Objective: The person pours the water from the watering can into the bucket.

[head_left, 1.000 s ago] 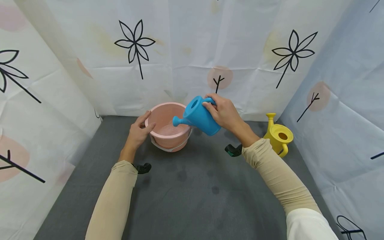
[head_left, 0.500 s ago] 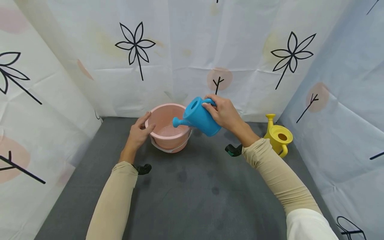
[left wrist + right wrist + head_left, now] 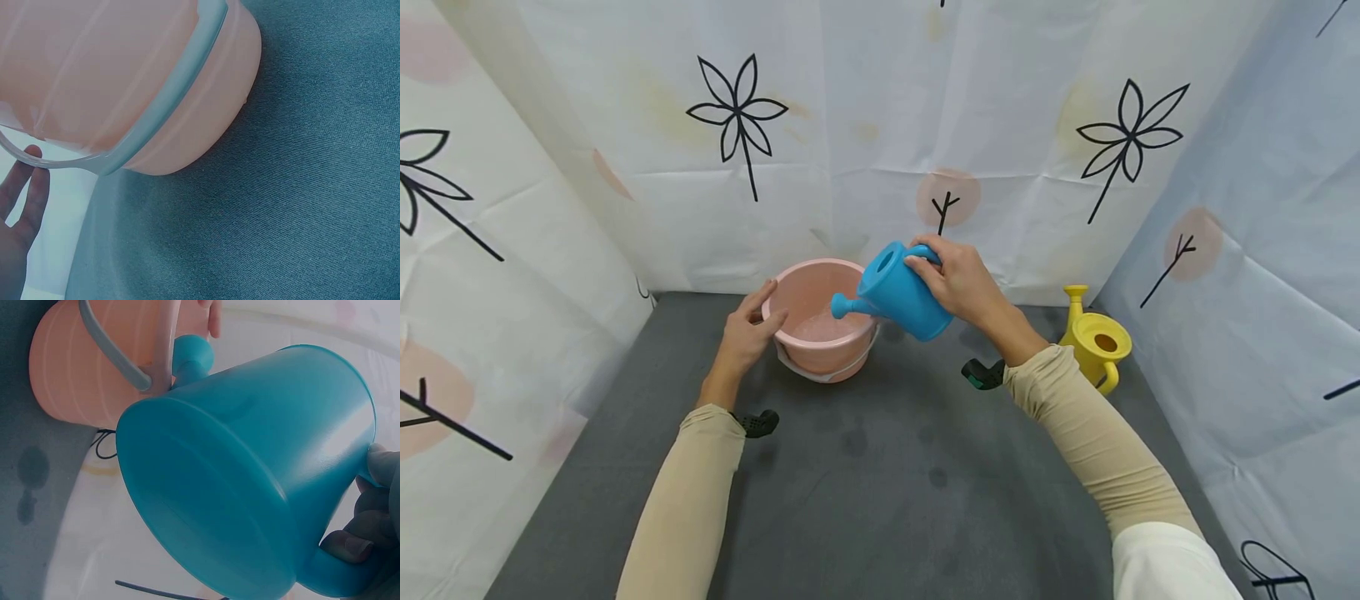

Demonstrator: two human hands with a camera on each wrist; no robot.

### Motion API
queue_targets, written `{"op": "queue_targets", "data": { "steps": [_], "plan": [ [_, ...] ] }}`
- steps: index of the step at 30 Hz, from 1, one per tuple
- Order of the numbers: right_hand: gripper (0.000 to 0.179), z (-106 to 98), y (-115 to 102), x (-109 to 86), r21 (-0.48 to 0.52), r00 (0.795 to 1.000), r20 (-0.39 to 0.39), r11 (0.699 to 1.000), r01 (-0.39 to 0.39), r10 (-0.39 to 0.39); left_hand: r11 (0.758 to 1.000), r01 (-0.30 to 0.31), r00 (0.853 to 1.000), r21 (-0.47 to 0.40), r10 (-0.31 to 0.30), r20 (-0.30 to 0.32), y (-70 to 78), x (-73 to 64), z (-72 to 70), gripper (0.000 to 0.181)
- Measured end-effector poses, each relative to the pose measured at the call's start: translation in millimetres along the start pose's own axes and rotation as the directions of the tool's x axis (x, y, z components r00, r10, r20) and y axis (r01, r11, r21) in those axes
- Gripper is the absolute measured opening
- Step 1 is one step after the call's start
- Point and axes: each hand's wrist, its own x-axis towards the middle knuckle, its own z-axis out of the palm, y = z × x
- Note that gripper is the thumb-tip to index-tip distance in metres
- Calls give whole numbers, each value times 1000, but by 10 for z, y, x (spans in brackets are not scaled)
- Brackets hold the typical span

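Blue watering can (image 3: 901, 293) by its handle (image 3: 925, 252) in the right hand (image 3: 962, 280)

Blue watering can (image 3: 901, 292): smooth plastic, handle in the grip of the right hand (image 3: 958, 279), body tilted, raised off the table, spout angled down-left, its round head over the bucket opening. Pink bucket (image 3: 827, 360): upright on the table, pale bail hanging down its near side; left hand (image 3: 747, 333) at left rim, thumb over edge. Bucket contents unclear.

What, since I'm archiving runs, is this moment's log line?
right hand: grips tilted blue watering can | left hand: touches pink bucket
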Motion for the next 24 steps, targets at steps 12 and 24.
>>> {"op": "queue_targets", "data": {
  "steps": [12, 24],
  "plan": [
    [34, -20, -35, 8, -1, 1000, 19, 1000, -18, 18, 1000, 7, 1000, 8, -7, -4, -11, -2, 6, 65],
    [36, -39, -65, 34, -7, 999, 38, 1000, -16, 17, 1000, 7, 1000, 7, -7, -7, -13, 6, -1, 66]
  ]
}}
